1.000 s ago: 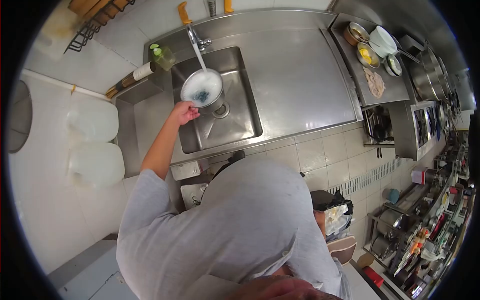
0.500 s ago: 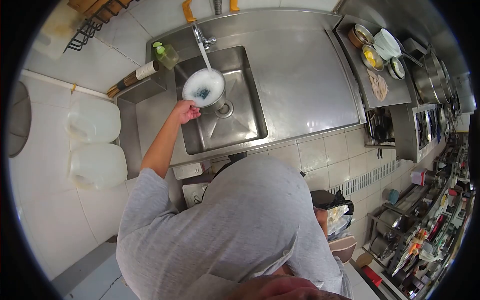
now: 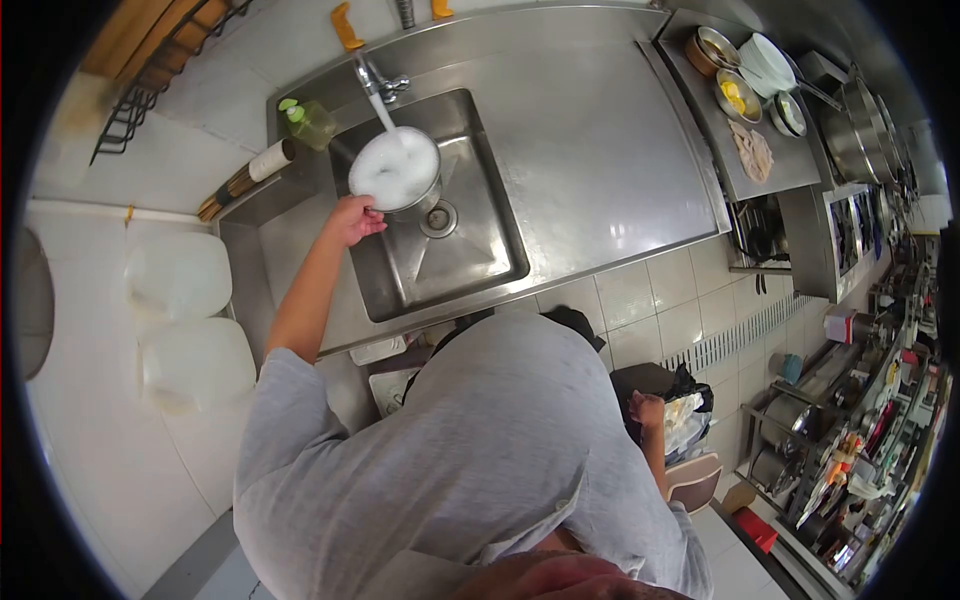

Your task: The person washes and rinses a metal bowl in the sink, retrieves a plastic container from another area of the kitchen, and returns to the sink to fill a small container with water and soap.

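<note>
My left hand (image 3: 356, 219) grips the near left rim of a round metal pot (image 3: 412, 207) over the sink basin (image 3: 440, 270). White foam (image 3: 394, 166) fills the pot up to its rim. From the faucet (image 3: 368, 77) a stream of water runs into the foam. My right hand (image 3: 647, 409) hangs at my right side with its fingers curled, near a black-bagged bin (image 3: 690, 392); it appears to hold nothing. The drain (image 3: 438, 219) shows beside the pot.
A green soap bottle (image 3: 309, 124) and a bundle of sticks (image 3: 243, 181) stand left of the sink. Bowls (image 3: 738, 95) and a cloth (image 3: 750, 152) lie on the right counter (image 3: 705, 145). Two plastic jugs (image 3: 195, 365) are at the left wall.
Foam now covers the dark patch seen earlier in the pot. My right hand has come out further from my side. The view has shifted slightly.
</note>
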{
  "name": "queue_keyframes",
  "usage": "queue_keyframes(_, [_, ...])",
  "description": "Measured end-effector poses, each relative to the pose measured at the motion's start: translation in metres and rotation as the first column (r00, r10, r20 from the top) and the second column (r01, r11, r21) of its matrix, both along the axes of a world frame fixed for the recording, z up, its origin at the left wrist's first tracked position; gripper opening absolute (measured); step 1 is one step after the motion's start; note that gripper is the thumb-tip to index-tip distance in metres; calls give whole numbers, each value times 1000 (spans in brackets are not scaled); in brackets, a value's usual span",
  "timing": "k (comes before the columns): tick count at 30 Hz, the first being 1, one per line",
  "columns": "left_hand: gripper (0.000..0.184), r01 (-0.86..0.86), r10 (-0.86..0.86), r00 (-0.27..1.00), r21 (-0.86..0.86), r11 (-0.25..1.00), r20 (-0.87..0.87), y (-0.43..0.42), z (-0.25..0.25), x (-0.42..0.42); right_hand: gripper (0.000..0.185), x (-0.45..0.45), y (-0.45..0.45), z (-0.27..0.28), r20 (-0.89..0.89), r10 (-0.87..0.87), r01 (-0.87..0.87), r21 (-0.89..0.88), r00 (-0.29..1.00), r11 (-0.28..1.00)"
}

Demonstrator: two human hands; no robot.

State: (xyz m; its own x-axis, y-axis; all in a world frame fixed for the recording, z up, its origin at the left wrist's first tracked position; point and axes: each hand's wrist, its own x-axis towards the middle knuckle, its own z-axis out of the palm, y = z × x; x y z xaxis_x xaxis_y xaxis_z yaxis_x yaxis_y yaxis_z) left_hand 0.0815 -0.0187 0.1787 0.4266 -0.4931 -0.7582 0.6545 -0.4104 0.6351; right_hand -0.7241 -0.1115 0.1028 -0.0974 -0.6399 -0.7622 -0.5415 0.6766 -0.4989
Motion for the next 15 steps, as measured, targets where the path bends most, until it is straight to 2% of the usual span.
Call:
queue_keyframes(3, [12, 34, -34, 999, 15, 999, 39, -23, 18, -3, 28, 5, -30, 11, 24, 93, -90, -113, 995, 990])
queue_keyframes(6, [12, 81, -82, 994, 18, 997, 70, -52, 43, -16, 31, 19, -92, 32, -184, 302, -348, -329, 935, 878])
queue_keyframes(7, [12, 100, -100, 991, 5, 995, 87, -69, 51, -20, 28, 28, -117, 39, -87, 198, -215, -305, 976, 928])
queue_keyframes(9, [13, 107, -108, 991, 19, 994, 82, -103, 57, -28, 24, 56, -169, 59, -7, 167, -153, -438, 986, 886])
queue_keyframes(12, [14, 139, -138, 988, -18, 990, 63, -156, 63, -36, 22, 112, -240, 111, -80, 310, -293, -604, 947, 741])
queue_keyframes(15, [12, 125, -123, 990, -15, 992, 69, -226, 68, -61, 24, 155, -301, 131, -41, 381, -299, -700, 924, 649])
